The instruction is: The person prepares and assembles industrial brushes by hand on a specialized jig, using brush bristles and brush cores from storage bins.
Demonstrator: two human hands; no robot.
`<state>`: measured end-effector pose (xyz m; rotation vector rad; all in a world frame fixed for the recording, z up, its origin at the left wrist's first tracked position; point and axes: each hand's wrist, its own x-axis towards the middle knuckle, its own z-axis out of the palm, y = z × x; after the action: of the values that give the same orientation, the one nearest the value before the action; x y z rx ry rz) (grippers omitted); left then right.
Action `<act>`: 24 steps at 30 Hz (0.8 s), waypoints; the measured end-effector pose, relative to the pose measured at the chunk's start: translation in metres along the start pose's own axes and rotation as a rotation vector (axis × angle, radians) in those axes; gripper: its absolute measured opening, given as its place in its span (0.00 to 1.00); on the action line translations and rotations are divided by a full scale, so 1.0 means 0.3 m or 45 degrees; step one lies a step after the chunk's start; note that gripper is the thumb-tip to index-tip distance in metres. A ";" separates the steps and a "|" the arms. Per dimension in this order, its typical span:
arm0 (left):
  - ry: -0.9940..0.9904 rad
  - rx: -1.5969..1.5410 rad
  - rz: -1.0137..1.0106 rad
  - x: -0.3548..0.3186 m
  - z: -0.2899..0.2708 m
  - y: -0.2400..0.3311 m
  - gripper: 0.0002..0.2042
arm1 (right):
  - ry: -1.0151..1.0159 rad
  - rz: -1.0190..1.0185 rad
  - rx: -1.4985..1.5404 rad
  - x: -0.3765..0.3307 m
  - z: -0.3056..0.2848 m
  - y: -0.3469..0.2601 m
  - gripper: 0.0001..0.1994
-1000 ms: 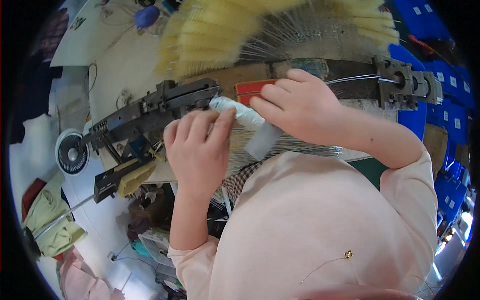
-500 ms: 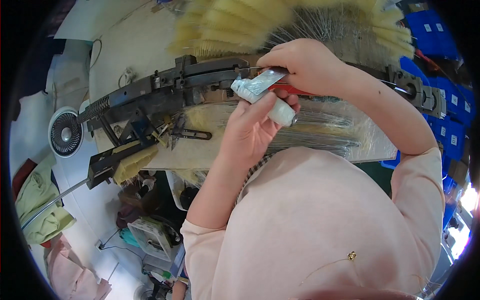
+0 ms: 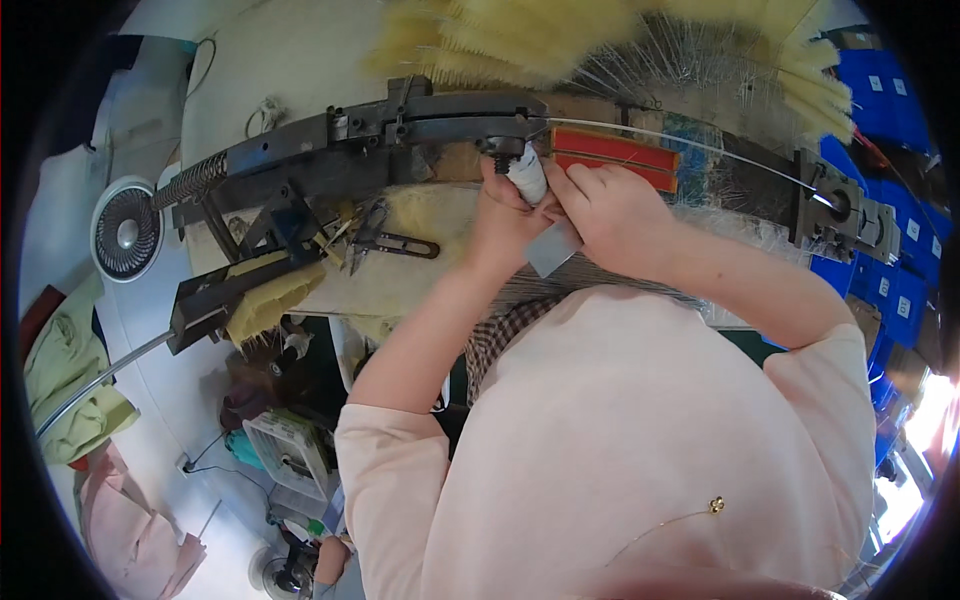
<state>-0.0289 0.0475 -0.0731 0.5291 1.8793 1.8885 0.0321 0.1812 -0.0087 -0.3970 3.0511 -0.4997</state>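
Both hands meet at a white, soft plastic tube with a flat grey crimped end (image 3: 530, 195). The left hand (image 3: 500, 222) curls closed around its upper part, and the right hand (image 3: 610, 215) pinches it from the other side. Just above the fingertips runs the long dark metal clamp machine (image 3: 400, 135), with a red flat bar (image 3: 615, 150) just beyond the right fingers.
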 end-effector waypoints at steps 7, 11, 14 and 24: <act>-0.306 0.213 -0.313 0.006 -0.116 0.099 0.23 | -0.077 -0.031 0.117 -0.029 -0.064 0.039 0.26; 0.057 -0.265 -0.889 -0.124 -0.363 0.098 0.24 | -0.132 0.093 -0.009 -0.105 -0.126 0.107 0.28; 0.462 -0.650 -0.881 -0.216 -0.525 0.080 0.23 | 0.039 0.460 -0.072 -0.185 -0.092 0.188 0.27; 0.783 -0.713 -0.666 -0.263 -0.463 0.078 0.12 | -0.256 0.517 0.316 -0.201 -0.207 0.198 0.13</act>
<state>-0.0390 -0.1119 -0.0493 -0.7213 1.4578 2.1827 0.0718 0.2703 0.0304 0.1685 2.7215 -0.7435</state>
